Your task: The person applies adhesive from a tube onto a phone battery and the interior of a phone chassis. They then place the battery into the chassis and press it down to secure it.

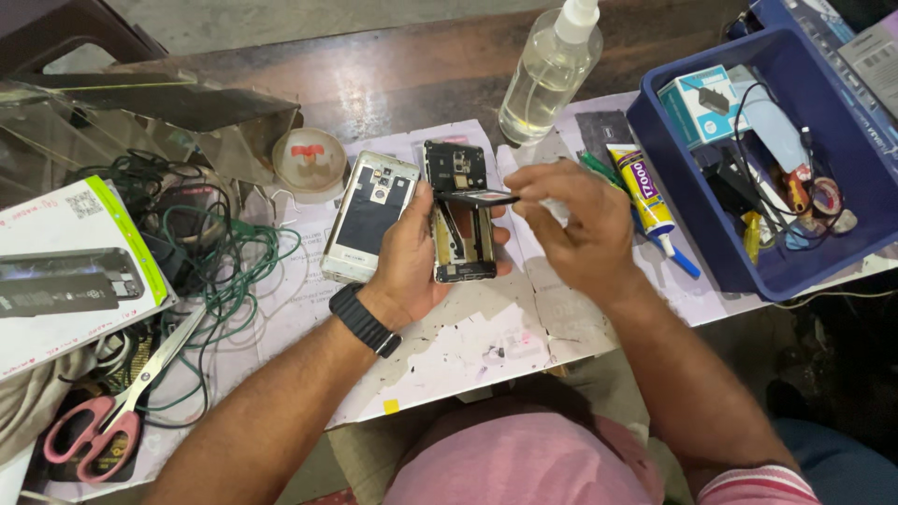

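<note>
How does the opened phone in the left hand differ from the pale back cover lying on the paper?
The opened phone is dark with its internals exposed and is held in the left hand; the back cover is pale with a dark inner panel and lies untouched on the paper. Both are rectangular and similar in size.

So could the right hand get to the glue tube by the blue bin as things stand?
Probably yes. The glue tube lies in the open on the paper just beyond the right hand, nothing over it. But that hand is pinching a thin dark part over the opened phone, so it isn't free.
</note>
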